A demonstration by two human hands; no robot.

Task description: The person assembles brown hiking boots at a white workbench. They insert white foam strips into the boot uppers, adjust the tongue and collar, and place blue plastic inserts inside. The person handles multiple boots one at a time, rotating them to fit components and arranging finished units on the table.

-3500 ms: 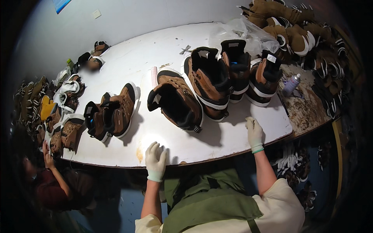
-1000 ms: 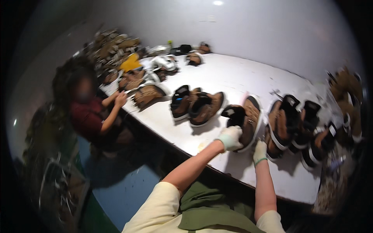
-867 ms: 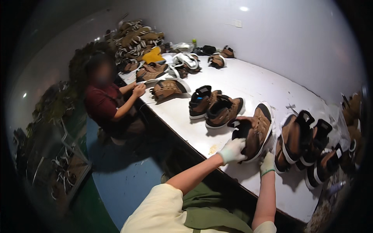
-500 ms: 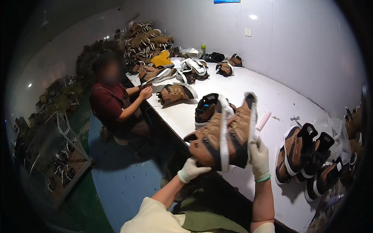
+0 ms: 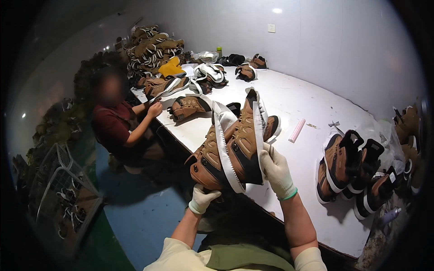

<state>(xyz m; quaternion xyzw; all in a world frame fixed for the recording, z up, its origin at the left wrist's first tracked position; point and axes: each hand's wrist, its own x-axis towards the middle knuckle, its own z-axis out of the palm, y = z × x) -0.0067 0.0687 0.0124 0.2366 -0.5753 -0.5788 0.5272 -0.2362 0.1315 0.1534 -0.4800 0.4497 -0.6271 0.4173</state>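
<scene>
Two brown-and-black high-top shoe uppers with white strips along their edges are held up side by side over the near table edge. Cupped beneath the left shoe upper (image 5: 207,157), my left hand (image 5: 203,198) in a white glove has its thumb against the lower end. My gloved right hand (image 5: 276,170) is closed on the white-edged side of the right shoe upper (image 5: 244,140); its fingertips are partly hidden. Just behind the pair, partly covered, another brown shoe (image 5: 273,126) rests on the white table (image 5: 303,180).
A seated co-worker (image 5: 115,124) handles shoes (image 5: 156,88) across the table's left edge. Several dark-brown shoes (image 5: 341,160) stand at the right, near a pink-striped roll (image 5: 297,130). Another shoe (image 5: 190,107) lies farther left; a large shoe heap (image 5: 151,49) fills the far end.
Both hands have moved left with the two shoe uppers, which now tilt more toward the left. The view has shifted slightly to the right and down.
</scene>
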